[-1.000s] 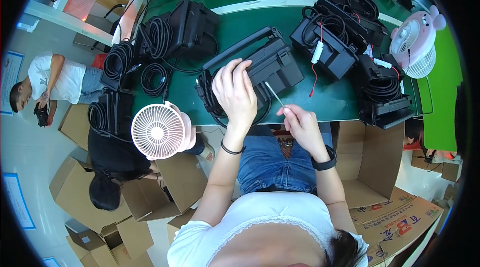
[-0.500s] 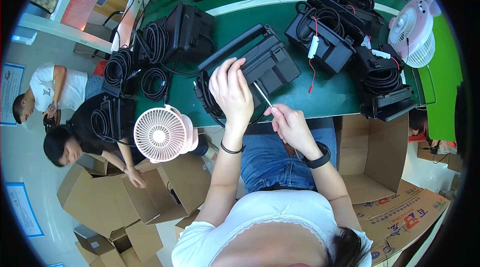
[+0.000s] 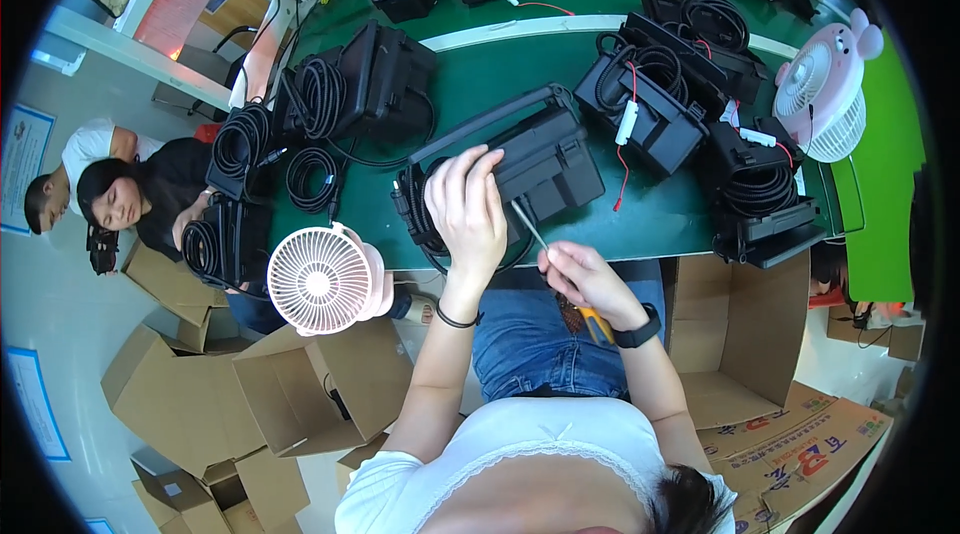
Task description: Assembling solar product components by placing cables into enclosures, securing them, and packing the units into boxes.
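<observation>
A black plastic case [image 3: 552,162] with a raised bar-like handle lies tilted on the green table in front of me. My left hand [image 3: 468,214] grips its left part, fingers bent over the top. Coiled black cable [image 3: 415,202] sticks out beside that hand. In my right hand [image 3: 588,279] is a screwdriver, pinched near its thin metal shaft [image 3: 527,221]. Its yellow handle [image 3: 598,326] shows below the palm, slightly blurred. The shaft's tip meets the case's near side; what it touches there is too small to make out.
Similar black cases with cables stand left [image 3: 385,84] and right [image 3: 640,114] on the green table [image 3: 500,39]. A pink fan [image 3: 320,279] sits at the near left edge, another fan [image 3: 825,84] at right. Open cardboard boxes [image 3: 740,334] flank me. A co-worker [image 3: 150,194] is at left.
The screwdriver's yellow handle has come into sight below my right hand, and its tip stays at the case. The co-worker's arm has drawn back from the cardboard box.
</observation>
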`<action>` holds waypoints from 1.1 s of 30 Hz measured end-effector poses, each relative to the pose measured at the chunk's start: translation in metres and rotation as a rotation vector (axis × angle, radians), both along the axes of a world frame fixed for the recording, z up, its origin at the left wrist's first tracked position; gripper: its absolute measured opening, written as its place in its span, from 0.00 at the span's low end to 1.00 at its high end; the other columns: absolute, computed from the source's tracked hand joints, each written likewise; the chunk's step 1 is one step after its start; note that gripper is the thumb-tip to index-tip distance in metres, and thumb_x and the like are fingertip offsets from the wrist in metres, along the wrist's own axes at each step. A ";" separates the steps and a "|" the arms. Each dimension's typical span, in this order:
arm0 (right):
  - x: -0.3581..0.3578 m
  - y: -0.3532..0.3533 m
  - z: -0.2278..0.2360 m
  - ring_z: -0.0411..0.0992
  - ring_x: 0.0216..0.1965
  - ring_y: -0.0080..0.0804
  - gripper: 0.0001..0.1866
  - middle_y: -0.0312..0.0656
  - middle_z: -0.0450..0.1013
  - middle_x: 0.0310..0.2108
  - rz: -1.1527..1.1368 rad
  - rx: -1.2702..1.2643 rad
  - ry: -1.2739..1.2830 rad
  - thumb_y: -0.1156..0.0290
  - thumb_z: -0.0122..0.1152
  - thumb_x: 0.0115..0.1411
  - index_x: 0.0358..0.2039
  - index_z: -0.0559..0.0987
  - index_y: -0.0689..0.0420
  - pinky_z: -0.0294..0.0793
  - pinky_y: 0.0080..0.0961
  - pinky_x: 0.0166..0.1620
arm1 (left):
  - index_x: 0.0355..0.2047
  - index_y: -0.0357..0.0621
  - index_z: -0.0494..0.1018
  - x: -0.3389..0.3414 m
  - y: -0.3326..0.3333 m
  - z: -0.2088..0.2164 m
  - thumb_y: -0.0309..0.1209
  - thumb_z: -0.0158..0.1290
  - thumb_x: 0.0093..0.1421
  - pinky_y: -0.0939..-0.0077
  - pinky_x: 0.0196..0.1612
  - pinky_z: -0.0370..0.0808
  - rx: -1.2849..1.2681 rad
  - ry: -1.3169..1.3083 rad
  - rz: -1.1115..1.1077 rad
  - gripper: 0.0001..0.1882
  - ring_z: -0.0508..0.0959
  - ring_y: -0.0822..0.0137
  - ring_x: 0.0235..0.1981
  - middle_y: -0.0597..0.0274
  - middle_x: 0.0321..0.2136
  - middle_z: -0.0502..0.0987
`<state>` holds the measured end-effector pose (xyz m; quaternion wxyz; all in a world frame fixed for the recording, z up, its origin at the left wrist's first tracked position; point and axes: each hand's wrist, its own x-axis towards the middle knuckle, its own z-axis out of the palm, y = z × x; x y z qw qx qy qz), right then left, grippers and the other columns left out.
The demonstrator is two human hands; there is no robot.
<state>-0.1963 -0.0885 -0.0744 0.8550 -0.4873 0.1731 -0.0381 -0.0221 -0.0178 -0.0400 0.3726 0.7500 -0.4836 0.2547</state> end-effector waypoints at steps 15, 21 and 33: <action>-0.022 -0.049 0.022 0.59 0.25 0.08 0.10 0.27 0.73 0.35 -0.691 -0.416 0.047 0.69 0.55 0.67 0.45 0.78 0.59 0.54 0.11 0.28 | 0.34 0.39 0.82 -0.024 0.073 -0.066 0.25 0.67 0.41 0.61 0.48 0.74 -0.069 0.040 -0.581 0.16 0.81 0.55 0.38 0.54 0.38 0.82; -0.020 -0.041 0.015 0.60 0.28 0.09 0.08 0.27 0.71 0.30 -0.678 -0.433 0.014 0.74 0.59 0.64 0.42 0.79 0.61 0.56 0.10 0.30 | 0.31 0.45 0.74 -0.013 0.122 -0.091 0.28 0.63 0.52 0.59 0.52 0.67 -0.316 -0.184 -0.232 0.09 0.73 0.57 0.42 0.61 0.40 0.75; -0.011 -0.036 0.001 0.53 0.17 0.07 0.05 0.26 0.68 0.30 -0.719 -0.429 -0.059 0.74 0.50 0.68 0.43 0.72 0.54 0.49 0.08 0.16 | 0.56 0.33 0.62 0.011 0.086 -0.058 0.25 0.50 0.66 0.78 0.48 0.71 -0.478 1.066 -0.061 0.20 0.75 0.71 0.40 0.57 0.40 0.76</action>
